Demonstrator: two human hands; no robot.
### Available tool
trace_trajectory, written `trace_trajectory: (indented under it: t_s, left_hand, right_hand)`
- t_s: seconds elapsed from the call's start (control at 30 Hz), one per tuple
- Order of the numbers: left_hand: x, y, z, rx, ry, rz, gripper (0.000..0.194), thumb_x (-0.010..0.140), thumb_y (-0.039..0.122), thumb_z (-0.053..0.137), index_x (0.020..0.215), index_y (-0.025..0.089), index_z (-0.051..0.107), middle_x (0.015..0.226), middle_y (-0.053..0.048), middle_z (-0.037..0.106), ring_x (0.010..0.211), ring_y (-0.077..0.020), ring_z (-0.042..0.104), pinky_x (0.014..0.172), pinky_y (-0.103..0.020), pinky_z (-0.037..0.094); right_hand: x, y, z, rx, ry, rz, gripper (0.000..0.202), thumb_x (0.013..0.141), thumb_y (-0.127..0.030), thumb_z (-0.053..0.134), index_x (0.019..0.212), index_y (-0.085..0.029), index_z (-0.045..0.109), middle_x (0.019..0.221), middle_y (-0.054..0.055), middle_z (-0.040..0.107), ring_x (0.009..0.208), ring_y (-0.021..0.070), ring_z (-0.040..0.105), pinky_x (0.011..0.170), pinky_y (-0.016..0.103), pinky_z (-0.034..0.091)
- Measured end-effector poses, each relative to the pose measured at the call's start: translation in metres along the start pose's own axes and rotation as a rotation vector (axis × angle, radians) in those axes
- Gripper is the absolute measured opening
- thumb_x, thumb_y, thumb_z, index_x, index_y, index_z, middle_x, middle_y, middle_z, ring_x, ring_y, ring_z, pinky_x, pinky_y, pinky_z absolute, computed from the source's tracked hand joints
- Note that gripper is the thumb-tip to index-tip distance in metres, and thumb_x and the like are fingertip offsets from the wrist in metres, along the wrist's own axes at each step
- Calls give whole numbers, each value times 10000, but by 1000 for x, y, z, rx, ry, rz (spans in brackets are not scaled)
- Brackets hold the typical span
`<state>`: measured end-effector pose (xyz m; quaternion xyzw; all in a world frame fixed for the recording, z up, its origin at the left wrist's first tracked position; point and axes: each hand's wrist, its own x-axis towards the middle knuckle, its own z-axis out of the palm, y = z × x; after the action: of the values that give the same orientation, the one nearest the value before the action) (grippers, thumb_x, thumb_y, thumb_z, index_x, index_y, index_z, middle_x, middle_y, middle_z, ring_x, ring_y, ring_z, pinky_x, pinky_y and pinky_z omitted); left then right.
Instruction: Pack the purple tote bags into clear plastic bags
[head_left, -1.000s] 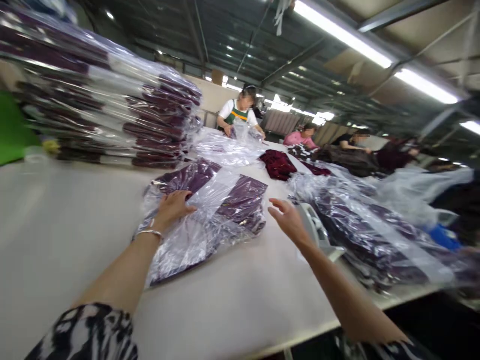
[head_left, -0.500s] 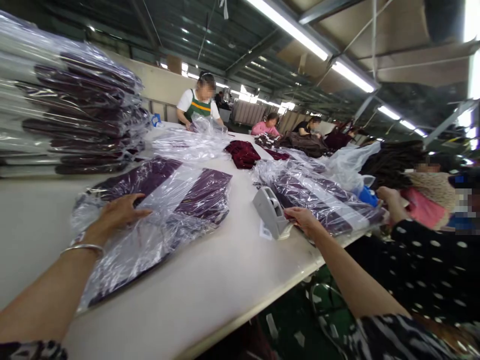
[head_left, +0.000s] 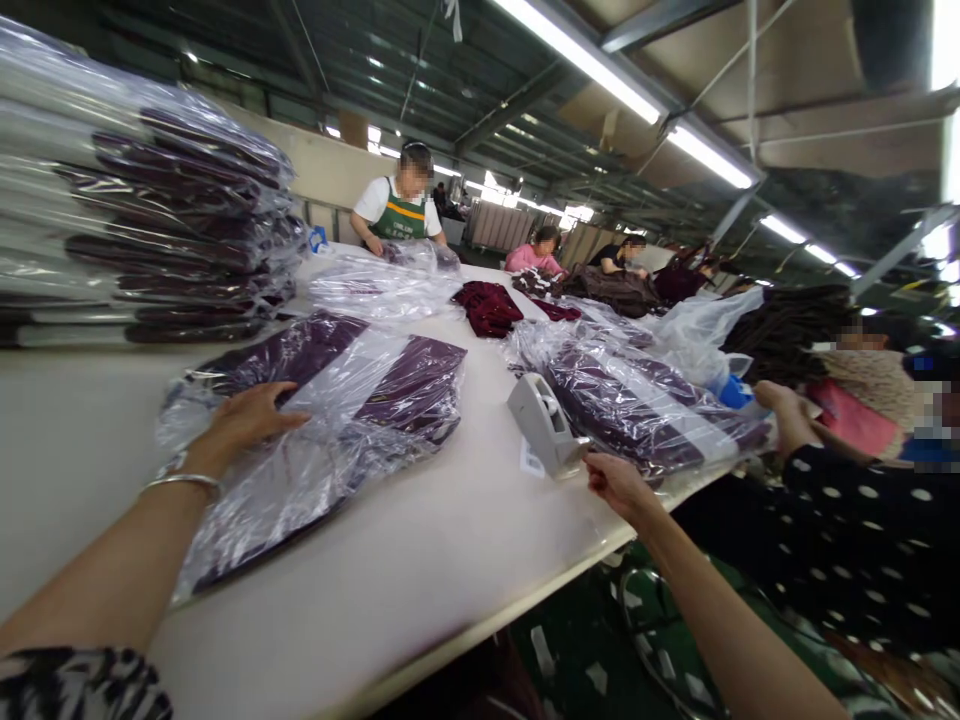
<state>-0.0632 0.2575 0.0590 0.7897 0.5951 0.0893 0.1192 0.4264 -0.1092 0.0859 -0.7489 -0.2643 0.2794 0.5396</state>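
My left hand (head_left: 251, 425) lies with its fingers spread on a clear plastic bag (head_left: 405, 390) holding a folded dark purple garment. The bag rests flat on the white table (head_left: 420, 560). Just off the front end of a grey tape dispenser (head_left: 544, 425), my right hand (head_left: 619, 482) has its fingers pinched together; whatever is between them is too small to make out. Beyond the dispenser lies another bagged purple garment (head_left: 645, 400).
A tall stack of bagged garments (head_left: 180, 230) stands at the left. Dark red cloth (head_left: 487, 308) lies mid-table. A person in a green apron (head_left: 401, 215) works across the table; a person in a dotted sleeve (head_left: 862, 500) is close on the right.
My right hand has moved slightly right and down, away from the dispenser's front end. My left hand stays on the bag. The person across has lowered the plastic bag there.
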Motion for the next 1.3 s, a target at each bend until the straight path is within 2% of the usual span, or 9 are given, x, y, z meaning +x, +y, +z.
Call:
trace_trajectory:
  t_s: [0.17, 0.27, 0.4, 0.53, 0.63, 0.77, 1.0, 1.2, 1.3]
  left_hand:
    - [-35, 13, -10, -132, 78, 13, 685, 762, 426, 757, 1374, 171, 584, 1441, -116, 615, 1317, -309, 567, 1123, -376, 386]
    - [-38, 12, -13, -228, 59, 39, 581, 836, 429, 677, 1368, 209, 597, 1502, -119, 563, 1410, -304, 483, 1192, -448, 311]
    - [-36, 2, -22, -297, 24, 56, 427, 991, 424, 436, 1344, 274, 623, 1492, -67, 586, 1424, -235, 483, 1201, -427, 313]
    - [-47, -9, -27, -292, 35, 60, 780, 883, 646, 561, 1521, 215, 439, 1694, -150, 230, 1574, -356, 154, 1245, -577, 155]
    - [-58, -16, -20, -207, 0, 66, 992, 728, 673, 730, 1547, 225, 393, 1695, -167, 214, 1573, -414, 81, 1231, -660, 50]
    - [-64, -20, -5, -163, 28, 37, 949, 720, 568, 772, 1537, 264, 397, 1666, -144, 307, 1557, -412, 156, 1230, -675, 48]
    - [-61, -23, -3, -203, 45, 63, 856, 718, 482, 795, 1487, 311, 461, 1579, -104, 457, 1510, -420, 272, 1242, -678, 29]
    - [-62, -27, -2, -187, 54, 68, 846, 742, 464, 765, 1503, 315, 427, 1585, -109, 448, 1508, -420, 278, 1228, -705, 39]
    - [-62, -27, -1, -185, 45, 58, 854, 750, 476, 753, 1515, 315, 408, 1608, -112, 418, 1516, -427, 260, 1215, -730, 50]
  right_hand:
    - [-16, 8, -17, -424, 61, 26, 376, 470, -616, 734, 474, -271, 585, 451, 10, 513, 424, 171, 463, 435, 333, 410]
    - [-14, -28, 2, -512, -228, -111, 403, 584, -680, 727, 595, -277, 702, 589, 63, 596, 539, 233, 548, 534, 395, 478]
    - [-34, -121, 102, -646, -660, -341, 409, 739, -651, 695, 689, -246, 710, 673, 59, 607, 656, 210, 563, 648, 332, 491]
    - [-61, -195, 230, -718, -1050, -417, 356, 784, -556, 699, 782, -200, 695, 719, 22, 628, 675, 155, 543, 636, 259, 442]
    - [-63, -219, 309, -771, -1266, -467, 311, 790, -497, 708, 819, -187, 693, 710, -7, 618, 642, 119, 514, 600, 228, 398]
    - [-38, -216, 396, -919, -1479, -558, 264, 755, -451, 721, 747, -188, 697, 658, -33, 611, 615, 102, 505, 593, 221, 387]
    - [2, -173, 495, -1353, -1294, -732, 187, 609, -350, 814, 566, -204, 705, 567, 4, 656, 590, 178, 605, 593, 275, 416]
    - [11, -172, 491, -1462, -885, -1091, 573, 492, -526, 943, 934, -214, 753, 972, 94, 736, 964, 327, 676, 865, 393, 489]
    - [28, -171, 481, -1245, -887, -1149, 807, 569, -596, 907, 1230, -195, 674, 1258, 139, 668, 1171, 355, 608, 1018, 457, 454]
